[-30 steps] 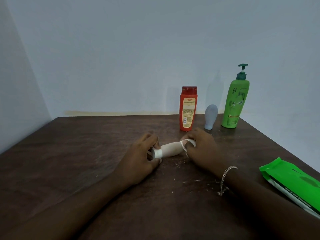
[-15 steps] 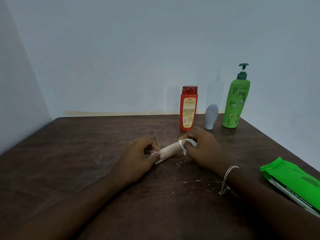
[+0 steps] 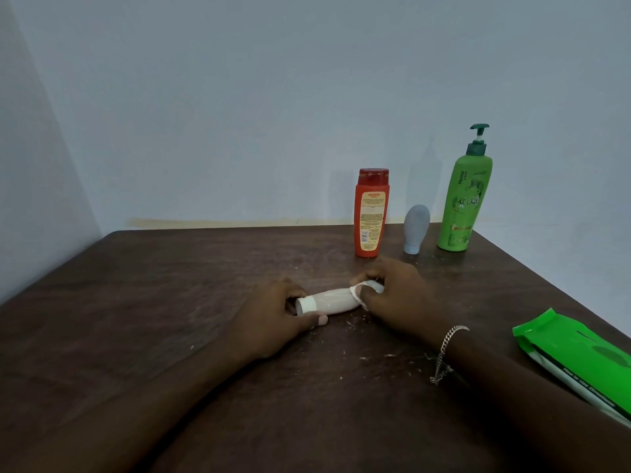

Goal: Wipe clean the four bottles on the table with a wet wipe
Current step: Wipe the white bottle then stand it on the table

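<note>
A small beige bottle (image 3: 333,301) with a white cap lies on its side on the dark wooden table (image 3: 153,302). My left hand (image 3: 278,319) grips its cap end. My right hand (image 3: 396,298) holds a white wet wipe (image 3: 367,288) wrapped around the bottle's other end. At the back stand an orange bottle (image 3: 371,213) with a red cap, a small grey-blue tube (image 3: 415,228) on its cap, and a tall green pump bottle (image 3: 466,199).
A green wet-wipe pack (image 3: 580,361) lies at the table's right edge. White crumbs are scattered on the wood below the beige bottle. Walls close off the back and left sides.
The beige bottle has turned in my left hand, so its white cap shows again. My right hand with the wipe stays at the bottle's far end.
</note>
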Demonstrator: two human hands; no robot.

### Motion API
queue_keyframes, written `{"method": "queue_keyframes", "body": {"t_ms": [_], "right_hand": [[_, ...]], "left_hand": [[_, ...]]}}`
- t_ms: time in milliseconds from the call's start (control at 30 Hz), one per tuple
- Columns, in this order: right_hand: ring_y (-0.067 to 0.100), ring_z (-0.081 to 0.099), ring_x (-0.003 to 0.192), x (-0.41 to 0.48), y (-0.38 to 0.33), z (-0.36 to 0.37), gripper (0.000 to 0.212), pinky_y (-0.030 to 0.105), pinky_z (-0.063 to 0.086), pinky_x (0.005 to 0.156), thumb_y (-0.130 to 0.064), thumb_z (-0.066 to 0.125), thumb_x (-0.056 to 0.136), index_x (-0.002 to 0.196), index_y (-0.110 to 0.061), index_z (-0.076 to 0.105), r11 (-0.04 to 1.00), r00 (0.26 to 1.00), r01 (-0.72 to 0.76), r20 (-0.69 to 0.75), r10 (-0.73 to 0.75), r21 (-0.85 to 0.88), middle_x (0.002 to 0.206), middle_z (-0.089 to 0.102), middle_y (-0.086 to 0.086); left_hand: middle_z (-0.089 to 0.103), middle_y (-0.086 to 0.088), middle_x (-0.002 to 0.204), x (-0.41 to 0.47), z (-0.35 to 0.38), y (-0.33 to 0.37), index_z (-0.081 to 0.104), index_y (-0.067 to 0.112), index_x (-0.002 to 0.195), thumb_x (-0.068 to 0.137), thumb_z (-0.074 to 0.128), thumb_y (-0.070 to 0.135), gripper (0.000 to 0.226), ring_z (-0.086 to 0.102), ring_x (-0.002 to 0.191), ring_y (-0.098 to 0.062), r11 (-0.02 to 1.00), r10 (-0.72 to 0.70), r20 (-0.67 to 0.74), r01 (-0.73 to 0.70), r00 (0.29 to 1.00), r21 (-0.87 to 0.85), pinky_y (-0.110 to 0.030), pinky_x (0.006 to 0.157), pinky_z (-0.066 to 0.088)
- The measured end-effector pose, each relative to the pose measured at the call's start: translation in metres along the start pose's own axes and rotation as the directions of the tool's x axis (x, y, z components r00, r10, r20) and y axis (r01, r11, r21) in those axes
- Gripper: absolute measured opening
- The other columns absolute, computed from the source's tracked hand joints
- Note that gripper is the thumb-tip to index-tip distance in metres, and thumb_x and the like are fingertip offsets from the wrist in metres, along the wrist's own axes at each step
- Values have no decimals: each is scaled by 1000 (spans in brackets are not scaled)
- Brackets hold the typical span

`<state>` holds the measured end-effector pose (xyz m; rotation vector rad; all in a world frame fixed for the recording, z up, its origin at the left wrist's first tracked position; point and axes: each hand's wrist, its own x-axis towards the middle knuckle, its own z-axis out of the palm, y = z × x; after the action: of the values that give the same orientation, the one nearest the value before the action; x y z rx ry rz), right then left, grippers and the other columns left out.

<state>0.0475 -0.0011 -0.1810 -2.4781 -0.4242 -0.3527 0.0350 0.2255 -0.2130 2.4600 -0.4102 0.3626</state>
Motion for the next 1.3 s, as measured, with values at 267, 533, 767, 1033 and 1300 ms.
{"method": "queue_keyframes", "body": {"t_ms": [267, 533, 767, 1033, 1300], "right_hand": [[2, 53, 88, -2, -9, -2, 26, 9, 38, 63, -22, 62, 89, 114, -23, 71, 992, 995, -88, 39, 92, -93, 114, 69, -6], [6, 53, 101, -17, -42, 25, 26, 21, 45, 88, -28, 64, 90, 116, -26, 67, 991, 995, 92, 40, -88, -95, 116, 59, -7], [7, 55, 101, -9, -20, 4, 26, 14, 36, 77, -27, 66, 89, 115, -27, 70, 989, 1000, -11, 0, 11, -150, 117, 61, -6], [5, 53, 96, -16, -41, 20, 23, 16, 40, 78, -26, 64, 91, 113, -24, 69, 988, 991, 125, 53, -121, -91, 111, 57, -8], [3, 58, 79, -4, -4, 2, 22, 15, 43, 62, -23, 61, 90, 108, -24, 73, 979, 985, -174, -33, 171, -104, 102, 73, -3]], "left_hand": [[67, 13, 87, -2, -1, 8, 76, 28, 97, 73, 84, 48, 32, 60, 78, -4, 1000, -8, -43, 8, 999, -13, -26, 67, 51], [65, 10, 80, -1, -1, 12, 77, 27, 90, 76, 80, 46, 24, 58, 69, -5, 1000, 13, -44, -13, 999, 4, -30, 62, 51], [63, 11, 84, -2, 0, 14, 76, 27, 95, 73, 83, 46, 30, 58, 73, -5, 999, 34, -45, -33, 998, 25, -24, 61, 47], [59, 12, 82, -2, 2, 15, 69, 25, 86, 74, 82, 43, 26, 54, 71, -6, 999, 30, -50, -28, 998, 41, -22, 59, 37], [51, 14, 81, -6, 1, 20, 54, 28, 79, 72, 86, 40, 35, 49, 71, -4, 994, 84, -77, -79, 993, 69, -17, 55, 27]]}}
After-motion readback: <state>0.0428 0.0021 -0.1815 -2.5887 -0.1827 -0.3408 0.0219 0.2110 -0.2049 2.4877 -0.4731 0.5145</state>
